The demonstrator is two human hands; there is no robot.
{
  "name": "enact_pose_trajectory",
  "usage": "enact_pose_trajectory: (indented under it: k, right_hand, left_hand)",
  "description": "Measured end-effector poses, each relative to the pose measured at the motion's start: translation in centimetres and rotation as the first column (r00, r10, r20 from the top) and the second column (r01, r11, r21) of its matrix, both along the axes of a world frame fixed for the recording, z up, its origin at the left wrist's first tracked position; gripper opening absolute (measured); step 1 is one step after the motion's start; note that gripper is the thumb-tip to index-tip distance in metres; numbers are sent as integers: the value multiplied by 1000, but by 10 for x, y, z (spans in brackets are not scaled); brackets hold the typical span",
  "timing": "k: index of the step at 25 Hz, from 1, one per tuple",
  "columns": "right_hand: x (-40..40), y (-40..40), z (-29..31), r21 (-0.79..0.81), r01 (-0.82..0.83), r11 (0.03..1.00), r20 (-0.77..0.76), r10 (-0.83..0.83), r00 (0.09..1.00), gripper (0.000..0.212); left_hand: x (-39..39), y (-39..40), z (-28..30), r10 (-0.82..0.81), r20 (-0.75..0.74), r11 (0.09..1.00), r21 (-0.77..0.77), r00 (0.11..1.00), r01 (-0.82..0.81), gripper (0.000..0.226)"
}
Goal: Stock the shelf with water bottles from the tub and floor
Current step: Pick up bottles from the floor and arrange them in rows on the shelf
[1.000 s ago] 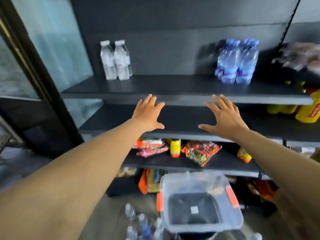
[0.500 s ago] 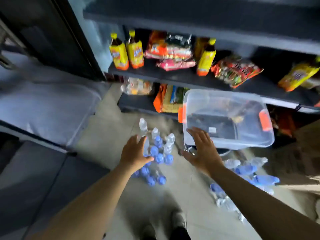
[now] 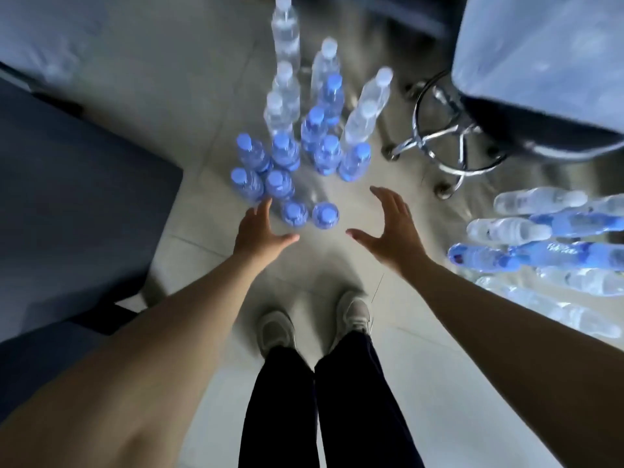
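Both hands are reaching down toward the floor [image 3: 422, 383], both released, holding nothing. Left hand [image 3: 258, 228] is hovering with fingers straight, fingertips right at the near edge of the standing bottles [image 3: 297, 146]. That cluster is standing upright on the floor, blue-capped ones nearest, clear-capped ones behind. Nearest two blue caps [image 3: 325, 215] are sitting just beyond the gap between the hands. Right hand [image 3: 391, 231] is spread wide, thumb out, palm facing the cluster, not touching any bottle. A second pile of bottles [image 3: 540, 238] is lying on its side on the floor to the right, well apart from the right hand. Stool base [image 3: 449, 140] is standing beside the upright cluster. Shoes [image 3: 353, 315] are planted below the hands.
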State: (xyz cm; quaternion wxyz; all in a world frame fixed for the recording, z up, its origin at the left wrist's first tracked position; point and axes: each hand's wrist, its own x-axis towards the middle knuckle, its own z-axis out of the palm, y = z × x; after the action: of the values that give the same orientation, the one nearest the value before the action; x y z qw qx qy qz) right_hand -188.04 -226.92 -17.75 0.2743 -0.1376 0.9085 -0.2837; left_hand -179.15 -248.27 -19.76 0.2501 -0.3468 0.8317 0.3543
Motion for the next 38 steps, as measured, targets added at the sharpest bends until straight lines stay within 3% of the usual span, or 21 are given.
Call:
enact_pose_trajectory:
  k: [5,8,11,15,20,22,25,28,34,38]
  right_hand:
    - [17,-19,-115,16,-15,1000,217,11,976,73]
    - [10,-37,-148,-51,31,998,228,-18,973,63]
    - [1,-51,-161,-159,118,980,229,-80,970,54]
    - [-6,-53,-172,-202,185,962,258,-130,957,43]
    - [-13,-34,-141,-217,313,925,264,-253,931,35]
    - [-14,-26,-110,-232,343,910,265,-280,923,31]
    - [-24,-22,-40,-273,373,887,260,-306,916,23]
    - [-49,-25,70,-390,352,851,194,-297,935,23]
    - [-112,-34,353,-563,247,789,-26,-315,949,19]
    - [-156,-17,558,-693,214,689,-239,-499,833,16]
  left_hand:
    - [-2,5,-97,171,-42,978,131,984,-165,73]
    - [-9,3,-133,222,-100,957,215,970,-197,75]
    - [-17,3,-151,220,-158,956,230,963,-181,74]
    - [-30,8,-155,131,-289,985,146,948,-91,48]
    - [-27,1,-130,169,-273,980,148,947,-132,43]
    - [-30,0,-95,149,-281,980,171,948,-104,40]
    - [-47,-6,-27,-5,-290,982,178,957,59,36]
    - [-86,-13,80,-152,-329,959,179,932,220,35]
    - [-174,-18,352,-243,-493,927,136,835,350,25]
    - [-239,-6,570,-366,-617,886,-4,696,463,27]
